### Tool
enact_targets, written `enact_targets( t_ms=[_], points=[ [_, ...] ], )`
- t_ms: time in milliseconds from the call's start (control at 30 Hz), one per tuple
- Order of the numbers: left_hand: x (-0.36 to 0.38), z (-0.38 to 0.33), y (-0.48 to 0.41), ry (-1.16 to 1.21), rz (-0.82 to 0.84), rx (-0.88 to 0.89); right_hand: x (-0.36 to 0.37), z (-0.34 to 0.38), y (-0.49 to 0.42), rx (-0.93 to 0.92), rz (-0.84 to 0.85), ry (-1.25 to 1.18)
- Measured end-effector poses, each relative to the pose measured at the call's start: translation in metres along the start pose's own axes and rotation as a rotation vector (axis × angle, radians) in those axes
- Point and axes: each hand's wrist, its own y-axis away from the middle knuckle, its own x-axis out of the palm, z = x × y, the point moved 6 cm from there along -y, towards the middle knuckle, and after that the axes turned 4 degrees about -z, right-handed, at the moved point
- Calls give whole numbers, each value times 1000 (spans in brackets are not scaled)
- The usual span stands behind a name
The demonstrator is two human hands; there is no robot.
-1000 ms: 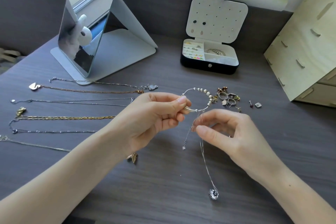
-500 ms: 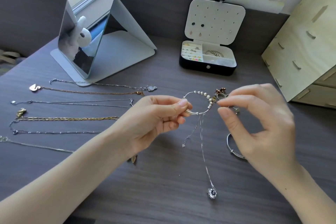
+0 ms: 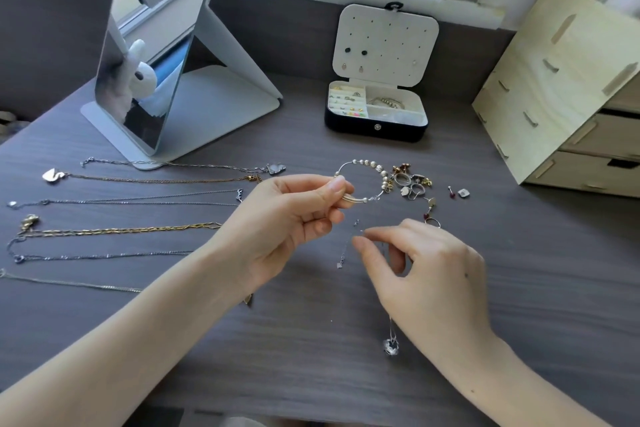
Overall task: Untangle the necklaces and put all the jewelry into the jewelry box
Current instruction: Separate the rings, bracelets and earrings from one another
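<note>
My left hand (image 3: pixel 294 218) holds a silver beaded bracelet (image 3: pixel 367 165) up over the desk, pinching its tube section. A thin silver chain tangled in the bracelet hangs down to a crystal pendant (image 3: pixel 390 346) on the desk; a short tail with a small tag (image 3: pixel 339 265) dangles beside it. My right hand (image 3: pixel 426 274) is just below the bracelet, thumb and forefinger pinched on that thin chain. The open jewelry box (image 3: pixel 375 130), black with a white lid, stands at the back. Several straightened necklaces (image 3: pixel 121 230) lie in rows on the left.
A pile of rings and earrings (image 3: pixel 412 184) lies right of the bracelet, with two small studs (image 3: pixel 457 192) further right. A tilted standing mirror (image 3: pixel 152 80) is at the back left. A wooden drawer unit (image 3: pixel 561 107) fills the right side.
My right hand, raised beside the ring pile half a second ago, has come back down to the chain under the bracelet. My left hand has kept the bracelet in place.
</note>
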Motion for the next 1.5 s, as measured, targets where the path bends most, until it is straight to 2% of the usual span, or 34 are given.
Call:
enact_targets(
  t_ms=[133, 267, 733, 967, 1067, 1167, 1367, 1500],
  points=[
    [1, 1, 2, 12, 9, -9, 5, -1, 0, 33, 23, 35],
    [3, 3, 3, 26, 16, -19, 14, -3, -1, 81, 82, -53],
    [-3, 4, -1, -35, -24, 28, -17, -7, -4, 308, 356, -668],
    [-3, 5, -2, -122, -44, 70, -28, -10, -19, 357, 356, -836],
    [-2, 6, -2, -159, -38, 81, -28, -11, -28, 344, 351, -799],
    [-1, 7, -2, -199, -38, 88, -26, -13, -42, 272, 349, -662],
    [-1, 13, -3, -225, -47, 27, -23, -1, -68, -59, 263, -276],
    [-1, 16, -3, -192, -32, -23, -10, 3, -73, -180, 329, -166]
  ],
)
